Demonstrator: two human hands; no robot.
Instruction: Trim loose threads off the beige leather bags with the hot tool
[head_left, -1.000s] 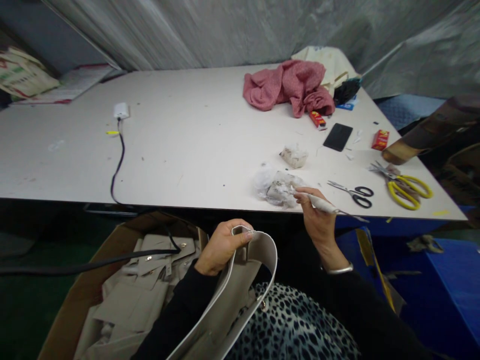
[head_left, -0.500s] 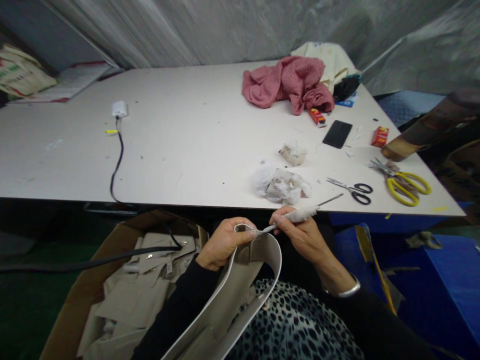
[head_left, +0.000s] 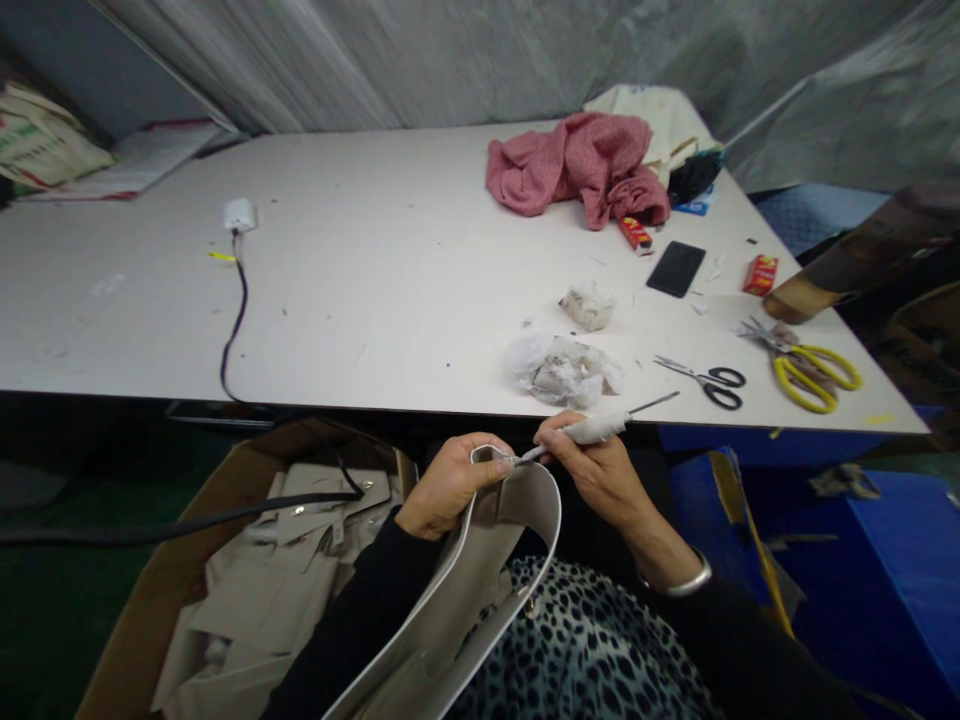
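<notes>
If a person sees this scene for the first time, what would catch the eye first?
Probably the crumpled pink cloth at the back of the pale table, then the yellow-handled scissors at its right end. In front of the table, the left hand grips a beige piece, while the right holds a wrapped tool at its rim.

bag piece (head_left: 450,610) looks leather-like, smooth, matt | tool (head_left: 596,428) has a rough, papery-looking wrapped grip and a metal-looking rod (head_left: 654,402) | tabletop (head_left: 352,270) looks smooth, faintly satiny | carton (head_left: 171,570) is matt cardboard | pink cloth (head_left: 574,165) is matt, textured | bangle (head_left: 691,582) is polished metal | yellow-handled scissors (head_left: 786,348) have metal blades
</notes>
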